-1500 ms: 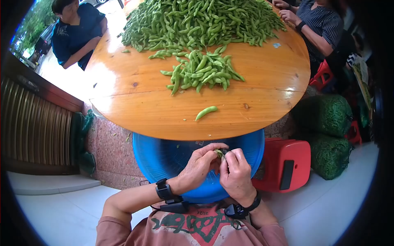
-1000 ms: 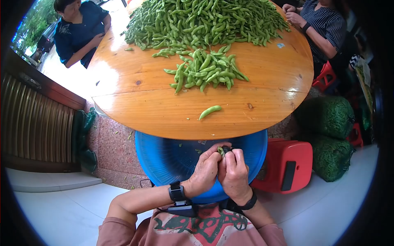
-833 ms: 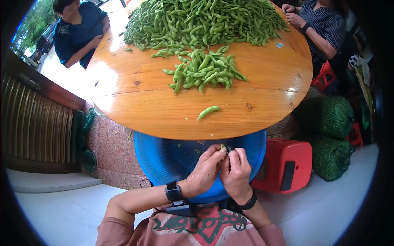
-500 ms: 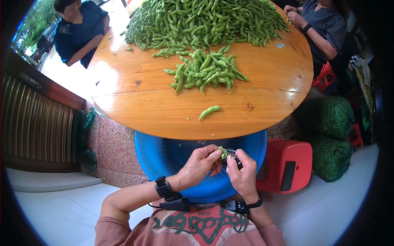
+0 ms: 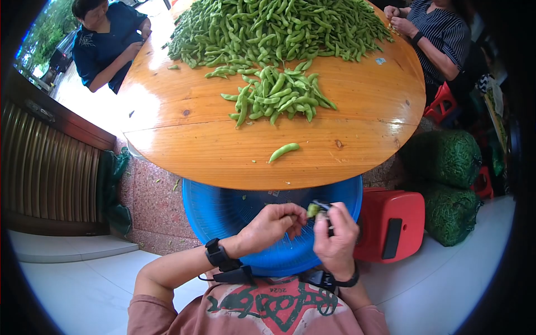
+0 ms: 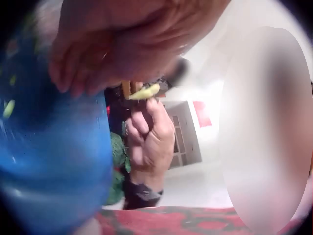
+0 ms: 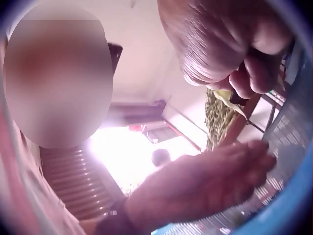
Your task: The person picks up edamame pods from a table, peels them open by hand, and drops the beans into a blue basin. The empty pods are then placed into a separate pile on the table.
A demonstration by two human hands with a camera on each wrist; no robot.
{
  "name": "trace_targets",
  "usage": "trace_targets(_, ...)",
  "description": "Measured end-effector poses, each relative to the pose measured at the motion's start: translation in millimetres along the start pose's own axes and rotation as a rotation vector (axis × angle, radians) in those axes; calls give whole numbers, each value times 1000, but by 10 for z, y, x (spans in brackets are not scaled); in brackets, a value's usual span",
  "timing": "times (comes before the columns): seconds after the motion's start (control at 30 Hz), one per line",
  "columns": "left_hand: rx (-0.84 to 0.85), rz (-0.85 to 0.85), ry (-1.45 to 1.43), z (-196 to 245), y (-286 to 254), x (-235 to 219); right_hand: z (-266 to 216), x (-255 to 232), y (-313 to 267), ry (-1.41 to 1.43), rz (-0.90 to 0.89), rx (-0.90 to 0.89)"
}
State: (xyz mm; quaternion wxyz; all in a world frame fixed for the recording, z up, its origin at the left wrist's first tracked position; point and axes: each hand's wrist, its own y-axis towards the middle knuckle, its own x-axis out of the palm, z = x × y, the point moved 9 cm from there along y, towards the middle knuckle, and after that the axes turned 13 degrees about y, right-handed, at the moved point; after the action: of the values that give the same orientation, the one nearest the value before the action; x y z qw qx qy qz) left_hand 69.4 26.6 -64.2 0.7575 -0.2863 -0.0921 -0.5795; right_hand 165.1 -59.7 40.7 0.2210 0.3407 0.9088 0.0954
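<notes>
My right hand pinches a split green soybean pod above the blue basin. A small black object shows at the same fingertips; its kind I cannot tell. In the right wrist view the pod shell hangs with a pale, pointed end. Just left of it, my left hand hovers over the basin with fingers loosely bent and nothing visible in them. One whole pod lies near the table's front edge, with a small pile of pods behind it.
A large heap of soybean pods covers the far part of the wooden table. Two people sit at its far sides. At right stand a red stool and stuffed green mesh bags.
Both hands were together around the pod and have now drawn apart. The left hand has let go and moved left; the right hand has shifted right with the pod and black object.
</notes>
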Motion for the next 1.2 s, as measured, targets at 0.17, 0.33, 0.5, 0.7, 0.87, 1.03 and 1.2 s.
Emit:
trace_targets(0.17,450,185,1319,890,-286,193,246,-1006,-167,-174,149,303)
trace_targets(0.33,598,619,1562,1604,-269,3,344,-1487,-187,-479,83,343)
trace_targets(0.5,557,603,1718,1566,29,-158,169,-1129,0,-375,121,241)
trace_targets(0.7,375,379,1263,1378,-120,33,265,-191,-9,468,3,496)
trace_targets(0.87,201,243,784,884,-246,157,244,177,-10,840,-71,627)
trace_targets(1.03,404,397,980,973,-305,222,297,249,-60,1019,-62,706)
trace_targets(1.2,593,480,1122,1031,-377,298,328,222,-77,919,-82,642)
